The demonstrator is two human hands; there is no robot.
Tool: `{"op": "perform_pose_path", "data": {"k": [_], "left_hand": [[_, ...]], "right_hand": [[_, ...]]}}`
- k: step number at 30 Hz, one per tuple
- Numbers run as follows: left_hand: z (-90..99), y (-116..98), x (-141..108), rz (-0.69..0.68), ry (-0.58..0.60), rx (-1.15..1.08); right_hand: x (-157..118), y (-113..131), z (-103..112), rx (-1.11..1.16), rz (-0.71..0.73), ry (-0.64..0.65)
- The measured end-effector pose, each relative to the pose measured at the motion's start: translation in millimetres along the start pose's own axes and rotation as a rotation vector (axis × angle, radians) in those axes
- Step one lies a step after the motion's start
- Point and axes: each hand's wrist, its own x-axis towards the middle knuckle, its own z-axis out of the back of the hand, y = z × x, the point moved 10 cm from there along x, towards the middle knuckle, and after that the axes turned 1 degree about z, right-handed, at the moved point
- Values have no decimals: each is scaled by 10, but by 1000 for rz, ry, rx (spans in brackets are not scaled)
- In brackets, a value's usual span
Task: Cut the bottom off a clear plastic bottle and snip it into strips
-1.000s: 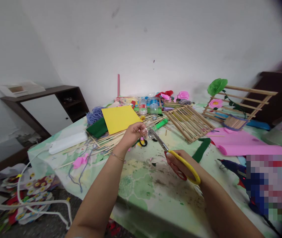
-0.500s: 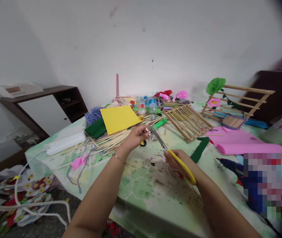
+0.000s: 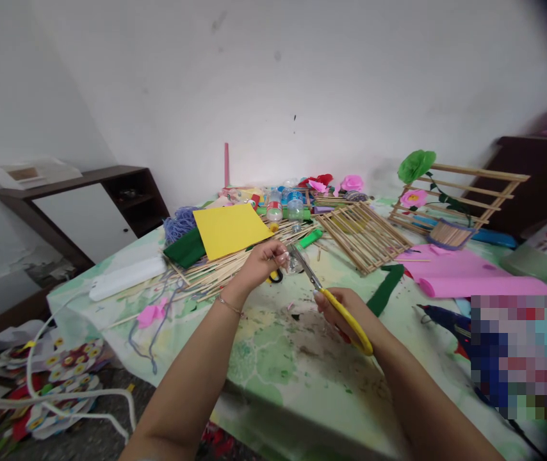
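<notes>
The left hand [image 3: 268, 259] pinches a clear plastic piece [image 3: 293, 266], and the right hand [image 3: 345, 307] grasps yellow-handled scissors [image 3: 335, 300], whose blades [image 3: 309, 269] are at this plastic, just beside the left grip.

Plain whitish back wall [image 3: 350, 83] w/ a few grey smudges [image 3: 277, 56] & one small dark mark [image 3: 294, 118] abt mid-width; it meets a paler L side wall [image 3: 9, 83] at a corner. Low dk brown cabinet [image 3: 146, 182] on L, w/ white door [image 3: 81, 221], round dk knob [image 3: 125, 230] & open shelf beside the door. Table w/ green-&-white patterned cloth [image 3: 273, 362] fills the middle. Dk brown furniture [image 3: 542, 166] far R, prob. a cupboard, but blurry there. Floor [image 3: 105, 429] dk grey, speckled, lower L. Light soft, fairly even; R edge of view dk.
</notes>
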Motion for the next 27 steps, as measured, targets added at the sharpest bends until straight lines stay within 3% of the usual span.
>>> {"op": "perform_pose_path", "data": {"k": [4, 9, 11, 15, 18, 23, 25, 27], "left_hand": [[-42, 21, 0, -1, 35, 126], [-21, -2, 0, -31, 19, 151], [-130, 13, -7, -46, 63, 222], [-537, 140, -48, -33, 262, 384], [-568, 219, -30, 45, 253, 204], [-113, 176, 29, 87, -59, -319], [-152, 169, 10, 134, -14, -488], [-322, 177, -34, 211, 103, -612]], "right_hand": [[30, -30, -13, 6, 41, 0], [36, -63, 2, 47, -21, -38], [17, -38, 12, 126, -49, -63], [-19, 81, 73, 330, -1, -117], [-33, 111, 225, 477, 55, -212], [-71, 49, 612, 612, 110, -467], [-61, 10, 706, 549, 103, -525], [-8, 9, 711, 515, 143, -504]]}}
